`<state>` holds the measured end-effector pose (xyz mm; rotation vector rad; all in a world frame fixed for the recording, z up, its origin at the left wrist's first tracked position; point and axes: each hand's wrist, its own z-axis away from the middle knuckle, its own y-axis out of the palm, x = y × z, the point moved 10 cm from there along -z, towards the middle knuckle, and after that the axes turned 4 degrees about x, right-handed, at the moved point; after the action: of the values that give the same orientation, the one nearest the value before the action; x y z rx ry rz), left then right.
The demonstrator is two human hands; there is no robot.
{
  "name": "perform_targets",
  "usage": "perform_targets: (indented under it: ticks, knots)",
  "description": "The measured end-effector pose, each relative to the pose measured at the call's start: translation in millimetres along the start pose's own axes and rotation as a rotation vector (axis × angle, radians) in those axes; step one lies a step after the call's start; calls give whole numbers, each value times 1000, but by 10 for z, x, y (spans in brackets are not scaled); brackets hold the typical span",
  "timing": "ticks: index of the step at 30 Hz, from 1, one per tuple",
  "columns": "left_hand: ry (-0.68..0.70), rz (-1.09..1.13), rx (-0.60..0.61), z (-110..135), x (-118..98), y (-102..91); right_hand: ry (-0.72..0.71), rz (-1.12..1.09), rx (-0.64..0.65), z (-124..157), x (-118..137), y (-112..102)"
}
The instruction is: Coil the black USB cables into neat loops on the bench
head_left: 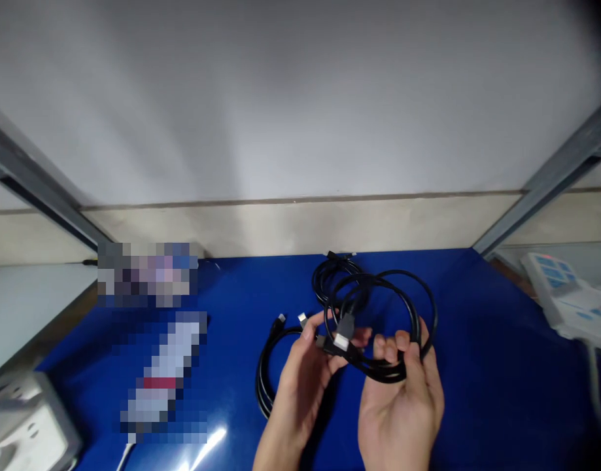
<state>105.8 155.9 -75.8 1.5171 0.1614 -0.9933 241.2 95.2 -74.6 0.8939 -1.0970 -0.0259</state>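
Observation:
Both hands hold up a loosely coiled black HDMI cable (378, 371) above the blue tabletop (226, 366). My right hand (403, 405) is closed round the right side of the loops, its thumb pressed over the strands. At the coil's left side my left hand (307, 376) has its fingers curled about the plug end. A plug with a bright metal tip (343, 332) hangs between the hands. Left of my left hand, a second black cable (265, 373) lies coiled, two metal-tipped plugs showing. Behind the held loops rests a third black coil (324, 278), partly covered.
A pixelated pale power strip (165, 373) lies on the left, with a pixelated object (148, 271) behind it. White socket units stand at the lower left (30, 425) and far right (567, 294). Grey metal posts (540, 180) flank the table; a pale wall (300, 118) rises behind.

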Motion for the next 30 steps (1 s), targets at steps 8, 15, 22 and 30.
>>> perform_targets:
  ticks: [8,15,22,30]
  knots:
    - [244,-46,-115,42,-153,87,25,91,69,115,-238,48]
    - [273,32,-177,72,-458,-174,411,2,263,77,-657,178]
    - [94,342,-155,33,-368,-398,570,-89,396,199,-551,491]
    - [146,301,-54,101,-444,-396,657,2,347,189,-622,362]
